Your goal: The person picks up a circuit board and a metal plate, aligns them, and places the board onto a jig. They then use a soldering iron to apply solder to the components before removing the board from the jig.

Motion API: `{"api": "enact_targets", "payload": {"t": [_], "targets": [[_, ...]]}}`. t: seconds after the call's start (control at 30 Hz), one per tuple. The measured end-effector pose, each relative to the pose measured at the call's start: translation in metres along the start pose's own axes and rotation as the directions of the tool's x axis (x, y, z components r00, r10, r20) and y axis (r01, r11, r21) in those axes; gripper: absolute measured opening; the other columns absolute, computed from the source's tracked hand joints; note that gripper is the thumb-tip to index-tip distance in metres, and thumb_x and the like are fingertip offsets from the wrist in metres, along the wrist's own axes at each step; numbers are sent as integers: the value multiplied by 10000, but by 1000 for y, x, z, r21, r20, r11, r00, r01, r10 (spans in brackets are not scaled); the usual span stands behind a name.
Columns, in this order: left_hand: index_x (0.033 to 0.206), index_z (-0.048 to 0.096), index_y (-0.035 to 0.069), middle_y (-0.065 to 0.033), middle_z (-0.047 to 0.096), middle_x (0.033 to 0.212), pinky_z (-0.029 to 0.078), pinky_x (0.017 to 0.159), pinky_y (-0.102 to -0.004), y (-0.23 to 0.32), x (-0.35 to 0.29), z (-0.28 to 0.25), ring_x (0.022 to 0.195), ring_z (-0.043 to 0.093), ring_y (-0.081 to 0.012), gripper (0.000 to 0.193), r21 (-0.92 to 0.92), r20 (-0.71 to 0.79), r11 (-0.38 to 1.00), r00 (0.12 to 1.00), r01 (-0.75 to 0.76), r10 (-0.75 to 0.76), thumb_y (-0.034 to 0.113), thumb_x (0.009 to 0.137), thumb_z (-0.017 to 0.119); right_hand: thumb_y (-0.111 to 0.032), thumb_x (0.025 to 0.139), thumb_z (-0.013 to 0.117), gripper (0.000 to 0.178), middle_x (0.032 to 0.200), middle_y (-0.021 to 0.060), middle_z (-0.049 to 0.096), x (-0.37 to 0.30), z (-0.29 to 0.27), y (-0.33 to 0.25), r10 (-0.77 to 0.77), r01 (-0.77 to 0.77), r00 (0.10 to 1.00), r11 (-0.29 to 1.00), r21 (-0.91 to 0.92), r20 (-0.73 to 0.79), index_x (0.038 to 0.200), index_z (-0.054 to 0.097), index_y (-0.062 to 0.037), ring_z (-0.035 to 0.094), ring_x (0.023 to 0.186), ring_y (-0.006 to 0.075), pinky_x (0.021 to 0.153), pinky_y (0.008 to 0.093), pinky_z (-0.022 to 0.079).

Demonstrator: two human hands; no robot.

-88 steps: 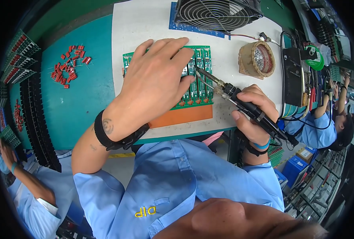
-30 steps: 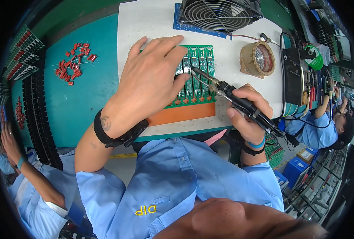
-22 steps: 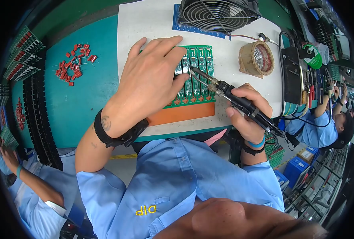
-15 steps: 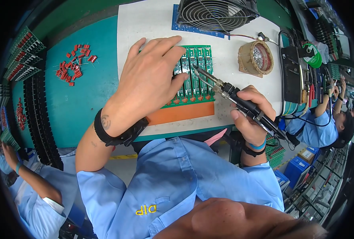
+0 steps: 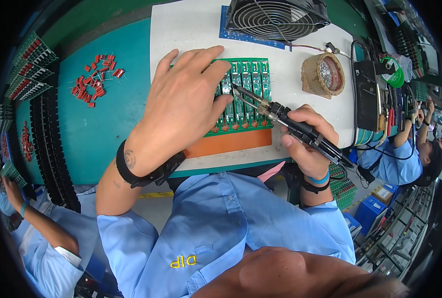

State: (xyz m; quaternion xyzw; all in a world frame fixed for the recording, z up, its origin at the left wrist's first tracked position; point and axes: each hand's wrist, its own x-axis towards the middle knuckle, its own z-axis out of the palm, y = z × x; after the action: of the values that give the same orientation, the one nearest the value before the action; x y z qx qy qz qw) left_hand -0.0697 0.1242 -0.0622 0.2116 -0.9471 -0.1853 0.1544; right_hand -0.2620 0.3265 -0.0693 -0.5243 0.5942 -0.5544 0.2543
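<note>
A green circuit board panel made of several narrow strips lies on an orange sheet. My left hand rests over the panel's left part, fingers spread and open, with the thumb reaching onto the strips and hiding what is beneath. Closed around a black soldering iron is my right hand, to the right of the panel. The iron slants up and left, and a thin guide tube runs alongside its metal front. Its tip is at the strips just right of my left thumb and index finger; contact cannot be made out.
Red components with wire leads lie loose on the green mat. A black fan sits on a blue board at the back. A round brown-rimmed pot stands right. Co-workers are at both sides.
The soldering iron's tip has moved left and slightly down across the panel, closer to my left thumb. My left hand stays in nearly the same place. The whole view has shifted slightly.
</note>
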Motion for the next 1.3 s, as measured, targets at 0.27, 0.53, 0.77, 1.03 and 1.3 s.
{"api": "enact_targets", "payload": {"t": [0.27,0.53,0.77,1.03,1.3], "targets": [[1259,688,42,-150,623,1462,350,1208,-581,-1,-1,1,1366,570,-337,430,-17,6,1000,1000,25,-24,184,874,816,50,813,794,385,931,124,727,2,2,1,35,-35,999,999,19,3,1185,694,49,674,823,170,752,288,523],[1252,700,37,-152,626,1458,350,1210,-577,-2,0,2,1371,565,-338,444,-16,-28,1000,999,17,-17,192,859,835,51,811,792,379,933,123,726,3,1,0,22,-22,1000,1000,4,8,1177,696,50,677,827,167,752,282,523],[1252,703,36,-150,630,1452,359,1204,-573,-2,-1,3,1367,567,-334,455,12,-25,1000,999,27,-27,203,853,845,43,814,792,378,938,124,723,3,0,-3,20,-20,1000,1000,-21,17,1179,695,52,676,829,168,751,284,522],[1248,710,39,-148,639,1443,369,1198,-573,-3,-2,4,1369,567,-330,453,12,-20,1000,999,25,-25,226,858,845,29,811,800,386,926,128,716,-6,-5,-9,-8,8,1000,1000,-26,-19,1180,691,58,667,821,181,750,293,515],[1255,724,53,-139,656,1420,365,1200,-570,-8,-3,-6,1363,571,-325,471,-7,-56,1000,998,12,-12,244,846,856,23,807,806,391,911,134,722,-1,5,-8,5,-4,1000,1000,19,-27,1179,695,59,665,824,185,747,300,516]]}}
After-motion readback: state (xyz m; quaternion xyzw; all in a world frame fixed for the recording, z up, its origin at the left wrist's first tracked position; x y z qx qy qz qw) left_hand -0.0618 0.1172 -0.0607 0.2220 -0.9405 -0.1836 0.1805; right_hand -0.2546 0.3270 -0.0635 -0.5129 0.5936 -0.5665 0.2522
